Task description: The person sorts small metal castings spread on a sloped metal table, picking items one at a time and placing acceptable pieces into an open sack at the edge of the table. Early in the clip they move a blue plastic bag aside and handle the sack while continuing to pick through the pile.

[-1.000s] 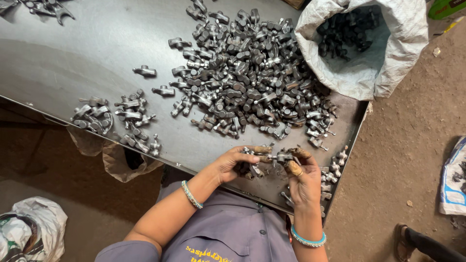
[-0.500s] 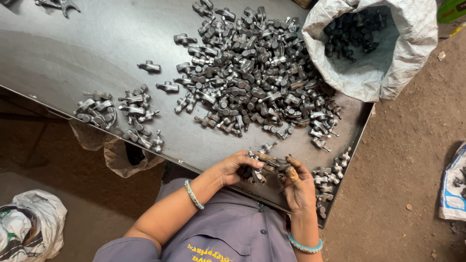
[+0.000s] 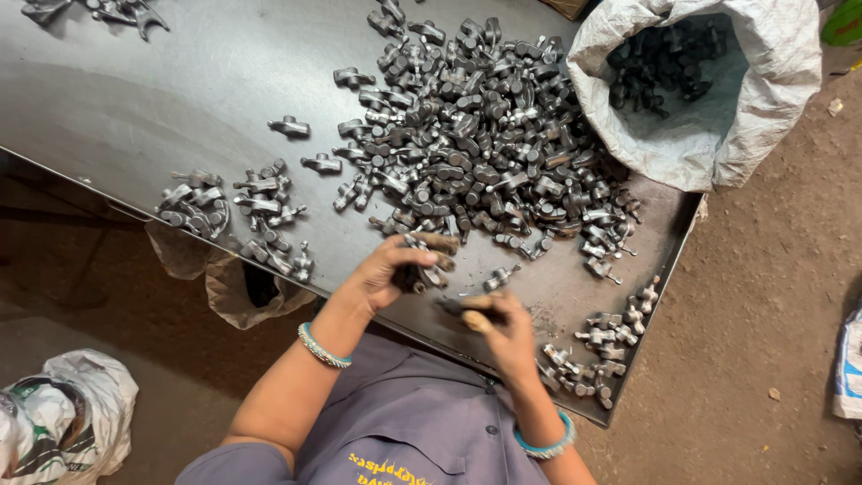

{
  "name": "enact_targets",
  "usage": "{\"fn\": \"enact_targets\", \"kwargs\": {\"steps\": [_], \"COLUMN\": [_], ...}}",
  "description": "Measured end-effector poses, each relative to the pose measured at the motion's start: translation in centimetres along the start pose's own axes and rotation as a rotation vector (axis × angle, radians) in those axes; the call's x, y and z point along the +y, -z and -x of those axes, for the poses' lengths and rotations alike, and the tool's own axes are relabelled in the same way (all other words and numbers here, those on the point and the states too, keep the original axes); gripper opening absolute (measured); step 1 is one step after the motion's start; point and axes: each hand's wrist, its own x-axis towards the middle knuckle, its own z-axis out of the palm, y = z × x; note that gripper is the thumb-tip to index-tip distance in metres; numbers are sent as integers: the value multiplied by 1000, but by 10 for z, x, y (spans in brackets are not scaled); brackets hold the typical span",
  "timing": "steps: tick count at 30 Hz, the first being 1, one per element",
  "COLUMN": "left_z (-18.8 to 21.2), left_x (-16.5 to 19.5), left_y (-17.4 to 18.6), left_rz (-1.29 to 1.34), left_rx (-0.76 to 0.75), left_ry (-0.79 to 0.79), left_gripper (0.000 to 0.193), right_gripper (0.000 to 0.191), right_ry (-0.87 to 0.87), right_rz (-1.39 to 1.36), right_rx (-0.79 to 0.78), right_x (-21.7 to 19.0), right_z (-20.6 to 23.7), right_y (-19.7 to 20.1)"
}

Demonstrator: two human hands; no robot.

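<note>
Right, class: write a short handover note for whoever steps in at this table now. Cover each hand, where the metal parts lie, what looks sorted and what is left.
Left hand: curled around a few small metal parts at the near edge of the big pile.
Right hand: fingers closed on one dark part just above the metal table.
Sorted so far, by the look of it: a small group on the left and another at the right corner.
Left: the big pile, the largest share; more parts sit in the white sack.

Small grey metal parts (image 3: 422, 265) (clustered) — in left palm.
</note>
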Motion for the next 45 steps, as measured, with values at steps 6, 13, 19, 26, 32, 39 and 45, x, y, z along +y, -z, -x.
{"fn": "enact_targets", "kwargs": {"steps": [6,13,19,26,32,39,45], "left_z": [16,2,-10,-13,-19,-37,-86], "left_x": [19,0,-21,-34,-67,-87,-47], "left_y": [0,-12,-16,-17,-30,-42,-89], "left_rz": [113,80,96,37,-128,-65,-21], "left_rx": [55,-5,-15,26,34,25,83], "left_ry": [-50,21,90,123,133,142,137], "left_gripper": [43,44,39,37,36,32,34], "right_gripper": [31,78,59,46,37,35,15], "right_ry": [19,25,-157,-154,-301,-86,-5], "right_rz": [184,802,339,-616,-863,-181,-177], "right_rx": [139,450,383,217,117,185,522], "right_x": [-39,-43,-7,35,13,-13,-23], "right_z": [-19,-38,-28,2,18,-6,-39], "right_y": [-21,1,16,54,58,53,64]}}
